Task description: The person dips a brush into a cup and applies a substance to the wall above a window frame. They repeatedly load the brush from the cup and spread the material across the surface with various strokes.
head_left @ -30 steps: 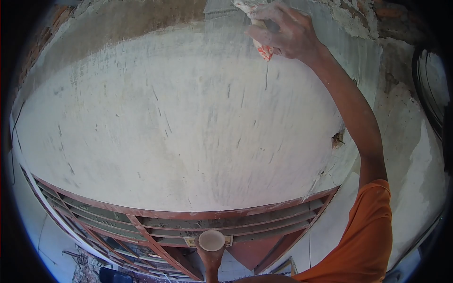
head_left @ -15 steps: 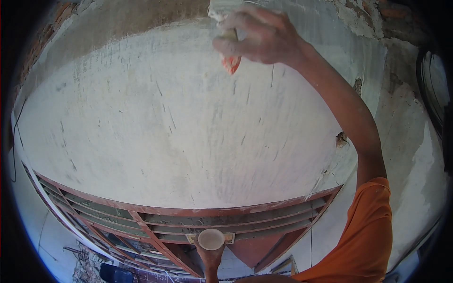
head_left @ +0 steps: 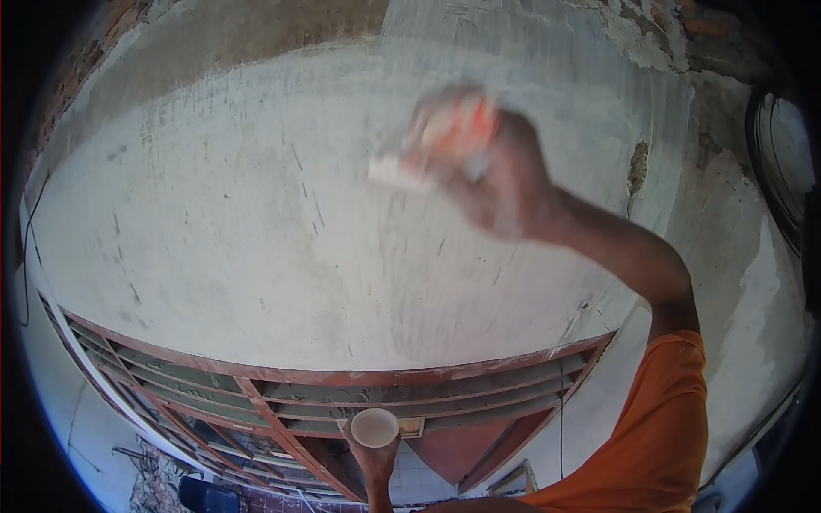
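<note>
We can't read any text, labels, brands, numbers or signs anywhere in frame; motion blur on the upper-centre area doesn't help.

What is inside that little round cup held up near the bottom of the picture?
The cup, held from below by the left hand, shows only a pale, even interior. Whether that is liquid, paste or a bare bottom cannot be told. The hand covers its underside.

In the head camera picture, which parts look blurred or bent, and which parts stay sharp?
Head view: the raised right hand and its red-and-white tool are motion-blurred; the grey plastered wall is sharp; the fisheye lens curves the red-brown frame, with black corners.
</note>
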Demonstrator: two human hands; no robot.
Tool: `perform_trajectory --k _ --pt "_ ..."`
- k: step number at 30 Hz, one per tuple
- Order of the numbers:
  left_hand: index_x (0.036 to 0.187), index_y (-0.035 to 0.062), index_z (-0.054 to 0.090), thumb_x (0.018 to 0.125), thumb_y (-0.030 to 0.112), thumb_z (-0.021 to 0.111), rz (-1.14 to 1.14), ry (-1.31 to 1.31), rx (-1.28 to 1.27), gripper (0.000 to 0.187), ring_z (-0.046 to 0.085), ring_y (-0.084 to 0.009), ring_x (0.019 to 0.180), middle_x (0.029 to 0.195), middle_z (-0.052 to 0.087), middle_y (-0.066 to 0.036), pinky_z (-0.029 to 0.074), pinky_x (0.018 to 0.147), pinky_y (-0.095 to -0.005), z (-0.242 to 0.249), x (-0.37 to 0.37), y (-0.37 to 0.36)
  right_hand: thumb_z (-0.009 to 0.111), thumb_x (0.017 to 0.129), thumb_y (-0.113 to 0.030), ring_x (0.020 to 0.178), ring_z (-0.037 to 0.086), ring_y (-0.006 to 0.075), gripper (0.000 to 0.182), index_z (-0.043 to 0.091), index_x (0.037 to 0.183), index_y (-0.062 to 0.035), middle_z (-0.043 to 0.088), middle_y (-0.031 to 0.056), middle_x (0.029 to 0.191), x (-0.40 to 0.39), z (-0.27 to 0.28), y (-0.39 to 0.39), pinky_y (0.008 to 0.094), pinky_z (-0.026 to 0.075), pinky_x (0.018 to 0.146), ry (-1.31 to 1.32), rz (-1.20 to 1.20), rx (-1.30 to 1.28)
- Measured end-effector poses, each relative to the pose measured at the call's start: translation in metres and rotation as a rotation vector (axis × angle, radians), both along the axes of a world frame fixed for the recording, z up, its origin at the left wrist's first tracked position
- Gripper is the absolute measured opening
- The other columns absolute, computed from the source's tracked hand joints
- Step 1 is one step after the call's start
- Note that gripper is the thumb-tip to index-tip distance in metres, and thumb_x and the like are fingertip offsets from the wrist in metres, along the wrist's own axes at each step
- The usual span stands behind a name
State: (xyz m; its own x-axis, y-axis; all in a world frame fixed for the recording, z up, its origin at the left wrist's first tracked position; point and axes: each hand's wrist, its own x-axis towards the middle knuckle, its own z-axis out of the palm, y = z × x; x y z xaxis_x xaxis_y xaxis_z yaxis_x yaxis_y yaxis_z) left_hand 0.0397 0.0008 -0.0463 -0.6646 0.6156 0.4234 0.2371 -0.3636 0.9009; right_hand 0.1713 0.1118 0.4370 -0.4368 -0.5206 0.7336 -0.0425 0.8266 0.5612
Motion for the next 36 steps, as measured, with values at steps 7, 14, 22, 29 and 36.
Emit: perform_trajectory --k 7,14,22,29,36 --pt "0.131 0.001 0.036 0.062 0.01 0.093 0.036 0.029 -0.034 0.09 0.061 -0.0286 0.108 0.117 0.06 -0.016 0.049 0.097 -0.0415 -0.004 0.003 -0.002 0.081 0.076 -0.016 0.077 0.065 0.0226 0.031 0.064 0.102 -0.0165 0.061 0.0046 0.094 0.049 0.129 0.009 0.0291 0.055 0.058 0.253 -0.448 0.66" --pt "0.133 0.0001 0.036 0.064 0.011 0.092 0.034 0.025 -0.047 0.09 0.061 -0.029 0.108 0.118 0.06 -0.017 0.049 0.096 -0.0414 0.001 0.002 -0.008 0.066 0.094 -0.037 0.076 0.059 0.0118 0.012 0.057 0.099 -0.031 0.054 -0.0061 0.082 0.007 0.005 0.062 0.021 0.056 0.053 0.173 -0.192 0.826" --pt "0.131 0.0003 0.039 0.065 0.013 0.093 0.058 -0.004 -0.003 0.086 0.063 -0.0284 0.106 0.117 0.061 -0.018 0.05 0.094 -0.0401 -0.005 -0.006 -0.015 0.071 0.088 -0.021 0.09 0.064 0.0135 0.025 0.054 0.107 -0.0225 0.058 -0.002 0.09 0.0 -0.191 -0.014 0.0226 0.06 0.056 -0.327 0.089 0.243" --pt "0.13 0.0 0.039 0.067 0.011 0.091 0.134 0.069 -0.026 0.083 0.062 -0.0273 0.106 0.116 0.061 -0.017 0.05 0.094 -0.0389 0.005 -0.01 -0.024 0.077 0.082 -0.016 0.079 0.063 0.0134 0.029 0.056 0.102 -0.0147 0.063 0.0 0.095 -0.051 -0.166 0.016 0.0268 0.052 0.048 -0.385 0.003 -0.086" --pt "0.131 -0.0011 0.038 0.066 0.011 0.092 0.186 0.07 -0.071 0.085 0.061 -0.0272 0.108 0.118 0.058 -0.017 0.049 0.096 -0.0392 -0.001 -0.016 -0.032 0.072 0.089 -0.025 0.067 0.06 0.0062 0.013 0.06 0.091 -0.0214 0.059 -0.0053 0.075 -0.073 -0.028 0.019 0.0217 0.046 0.04 0.107 0.041 0.428"
